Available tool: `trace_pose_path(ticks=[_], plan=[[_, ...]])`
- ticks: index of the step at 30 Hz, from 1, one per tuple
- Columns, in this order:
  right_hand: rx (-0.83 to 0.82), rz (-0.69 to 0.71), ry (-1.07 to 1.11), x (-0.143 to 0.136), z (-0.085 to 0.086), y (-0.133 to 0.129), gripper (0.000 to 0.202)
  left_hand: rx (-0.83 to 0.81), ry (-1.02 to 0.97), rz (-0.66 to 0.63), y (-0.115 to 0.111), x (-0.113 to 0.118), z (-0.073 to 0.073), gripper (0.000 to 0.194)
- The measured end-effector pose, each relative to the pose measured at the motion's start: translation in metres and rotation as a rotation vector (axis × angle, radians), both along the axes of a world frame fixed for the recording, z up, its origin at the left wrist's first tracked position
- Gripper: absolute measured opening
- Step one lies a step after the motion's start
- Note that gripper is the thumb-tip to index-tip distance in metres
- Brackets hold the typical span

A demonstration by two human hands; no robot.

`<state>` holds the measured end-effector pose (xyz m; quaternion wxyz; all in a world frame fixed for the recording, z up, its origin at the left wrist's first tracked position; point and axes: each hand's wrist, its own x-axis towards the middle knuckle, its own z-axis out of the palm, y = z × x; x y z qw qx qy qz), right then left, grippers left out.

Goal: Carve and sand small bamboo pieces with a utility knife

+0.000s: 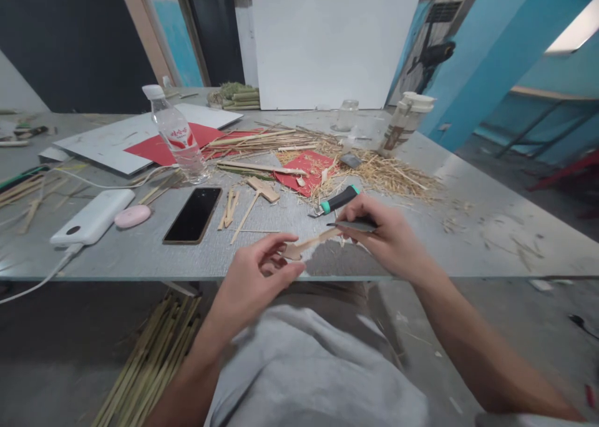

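A small pale wooden spoon (pixel 311 242) spans the gap between my two hands, just above the table's front edge. The fingers and thumb of my left hand (pixel 257 271) curl around its wide end. My right hand (pixel 386 230) is closed at the spoon's narrow end and pinches a thin dark flat piece (pixel 358 226) with a pointed tip, lying against the wood. Whether that piece is a blade or a sheet I cannot tell. Just beyond my right hand lies a black and green cutter knife (pixel 339 201). A T-shaped wooden piece (pixel 262 190) rests farther left.
A phone (pixel 193 216), a pink oval case (pixel 133 216) and a white power bank (pixel 93 218) with a cable lie to the left. Behind stand a water bottle (pixel 180 140) and a tall jar (pixel 405 124). Straw shavings (pixel 397 174) and red sheets (pixel 304 170) cover the middle.
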<state>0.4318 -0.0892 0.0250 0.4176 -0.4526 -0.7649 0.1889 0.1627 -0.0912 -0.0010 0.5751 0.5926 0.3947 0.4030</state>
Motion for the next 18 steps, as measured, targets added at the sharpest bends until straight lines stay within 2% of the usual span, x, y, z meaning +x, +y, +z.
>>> trace_pose_path(ticks=[3,5,7,9,12,15,18], plan=[[-0.066,0.001,0.045,0.001,-0.005,0.004,0.025,0.117,0.137,0.053,0.000,-0.007,0.000,0.020],[-0.068,0.008,0.011,-0.001,-0.009,0.007,0.023,0.222,0.205,0.077,0.003,-0.007,-0.003,0.018],[-0.050,-0.002,-0.077,-0.005,-0.014,0.009,0.016,0.413,0.334,0.143,0.007,-0.006,-0.009,0.016],[0.012,-0.094,-0.211,-0.009,-0.018,0.009,0.009,0.648,0.493,0.235,0.011,-0.003,-0.018,0.014],[0.185,-0.311,-0.432,-0.016,-0.022,0.007,0.010,0.938,0.689,0.330,0.014,0.001,-0.032,0.016],[0.266,-0.388,-0.626,-0.023,-0.023,0.004,0.008,1.054,0.750,0.343,0.015,0.007,-0.039,0.012],[0.249,-0.385,-0.789,-0.029,-0.024,0.004,0.015,1.058,0.785,0.321,0.016,0.014,-0.039,0.006]])
